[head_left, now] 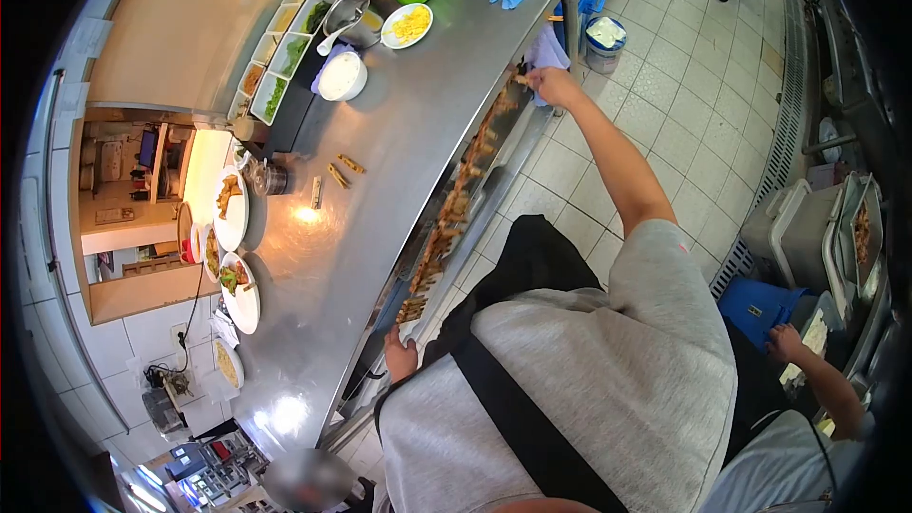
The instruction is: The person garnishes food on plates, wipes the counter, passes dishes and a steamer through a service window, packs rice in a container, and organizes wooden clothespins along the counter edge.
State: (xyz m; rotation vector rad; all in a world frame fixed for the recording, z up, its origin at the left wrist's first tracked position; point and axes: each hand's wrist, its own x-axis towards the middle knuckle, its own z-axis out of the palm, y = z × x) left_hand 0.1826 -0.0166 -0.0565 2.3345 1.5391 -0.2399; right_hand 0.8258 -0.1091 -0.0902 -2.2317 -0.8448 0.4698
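Note:
A long row of browned, stick-like food pieces (446, 214) lies in a narrow open metal drawer or tray below the counter's front edge. At its far end, my right hand (551, 85) is closed in a pinch on a small tan piece (521, 80), beside a hanging purple cloth (547, 49). My left hand (400, 357) is at the near end of the row, just below the last pieces. Its visible fingers are stretched out and apart; the rest is partly hidden. Several similar sticks (338, 175) lie on the counter.
On the steel counter (380, 123) are white plates of food (245, 309), a white bowl (342, 78), a yellow food plate (408, 27) and garnish tubs (285, 57). A bucket (605, 43) stands on the tiled floor. Another person's hand (785, 343) is at the right, near a blue container (760, 304).

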